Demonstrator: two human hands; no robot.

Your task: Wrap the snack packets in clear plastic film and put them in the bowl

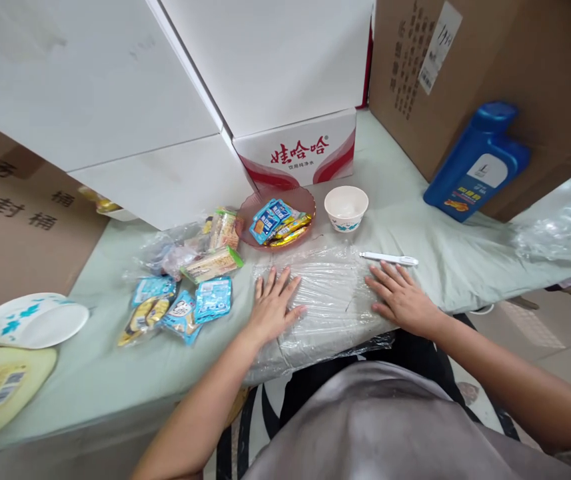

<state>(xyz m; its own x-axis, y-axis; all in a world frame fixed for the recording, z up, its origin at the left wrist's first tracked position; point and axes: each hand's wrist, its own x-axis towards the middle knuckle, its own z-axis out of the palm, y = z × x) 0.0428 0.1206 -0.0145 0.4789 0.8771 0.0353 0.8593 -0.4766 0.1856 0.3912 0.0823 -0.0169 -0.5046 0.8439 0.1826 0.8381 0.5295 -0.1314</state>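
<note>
From the head camera, both hands lie palm down on a clear plastic sheet point(332, 290) spread at the near edge of a table covered in pale green cloth point(445, 267). The left hand point(272, 305) is flat with its fingers fanned wide and grips nothing. The right hand point(401, 298) is just as flat and open, pressing on the sheet's right side. The sheet's near edge hangs over the table edge towards the person's lap.

A white pen point(389, 259) lies just beyond the right hand's fingertips. Further back stands a pink plate point(306, 200) holding blue and yellow snack packets, and beside it on the right a white paper cup point(346, 208). Loose snack packets point(181, 308) are scattered left of the left hand. A blue bottle point(478, 163) leans against a cardboard box at the far right
</note>
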